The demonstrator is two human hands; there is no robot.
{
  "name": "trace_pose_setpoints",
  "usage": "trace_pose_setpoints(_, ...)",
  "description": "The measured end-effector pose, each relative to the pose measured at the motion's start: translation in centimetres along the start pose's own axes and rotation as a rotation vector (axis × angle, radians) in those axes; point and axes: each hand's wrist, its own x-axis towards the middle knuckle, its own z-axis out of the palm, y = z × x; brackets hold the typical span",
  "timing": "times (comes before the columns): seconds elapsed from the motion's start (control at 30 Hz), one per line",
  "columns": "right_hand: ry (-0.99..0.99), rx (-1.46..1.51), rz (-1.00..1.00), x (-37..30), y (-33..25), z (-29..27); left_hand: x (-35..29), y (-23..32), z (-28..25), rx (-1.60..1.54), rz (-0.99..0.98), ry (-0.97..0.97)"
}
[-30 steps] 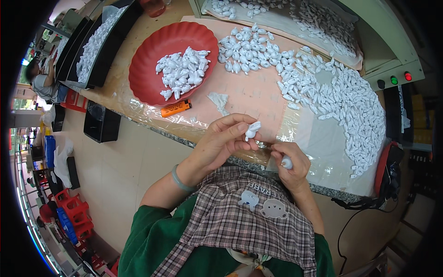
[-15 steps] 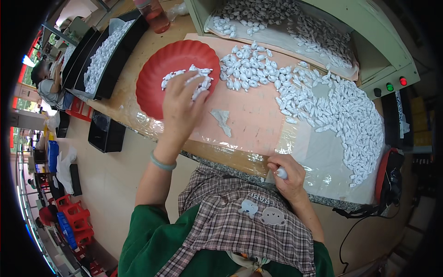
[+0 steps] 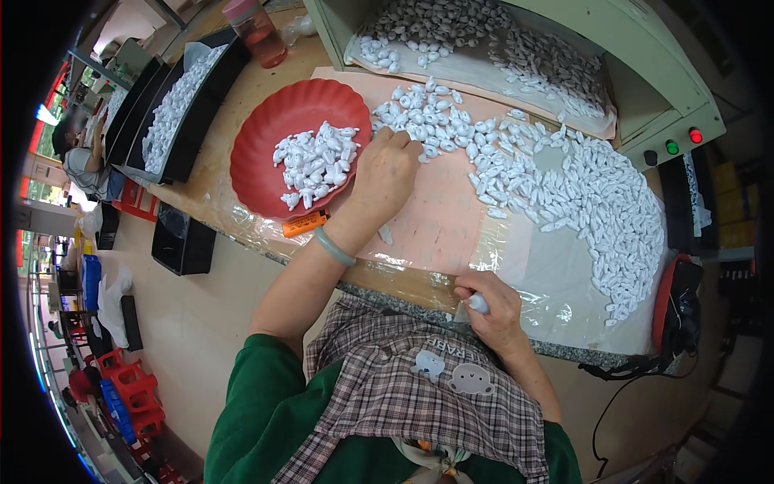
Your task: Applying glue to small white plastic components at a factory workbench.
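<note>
My left hand [image 3: 385, 179] reaches over the pink sheet. Its fingers are bent together at the near edge of a group of small white rounded pieces [image 3: 431, 113]; the fingertips are hidden, so what they hold cannot be made out. Left of that hand sits a red scalloped bowl [image 3: 254, 145] with a heap of white figure-like pieces [image 3: 316, 165] in it. My right hand [image 3: 493, 313] is at the table's front edge, its fingers closed around a small white object [image 3: 478, 303] with a rounded end. Many slimmer white pieces [image 3: 617, 210] spread across the right side.
An orange cylinder [image 3: 305, 223] lies below the bowl. At the back, a pale green cabinet [image 3: 677, 105] holds more pieces. A pink-capped bottle [image 3: 258, 36] and black trays [image 3: 197, 113] stand at the left. One person [image 3: 85, 157] sits beyond, with red stools [image 3: 137, 395] nearer.
My left hand has moved right from above the bowl to the group of white pieces, uncovering the bowl's heap and the orange cylinder. My right hand keeps its hold.
</note>
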Motion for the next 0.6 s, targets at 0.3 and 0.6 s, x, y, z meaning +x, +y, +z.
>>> trace_pose_setpoints(0.3, -0.025, 0.020, 0.009, 0.3, 0.0, 0.3, -0.9, 0.1, 0.0, -0.087, 0.088, 0.034)
trace_pose_setpoints(0.6, 0.236, 0.008, 0.044, 0.1, -0.4, 0.2, -5.4, 6.6, -4.1, -1.015, -0.040, -0.360)
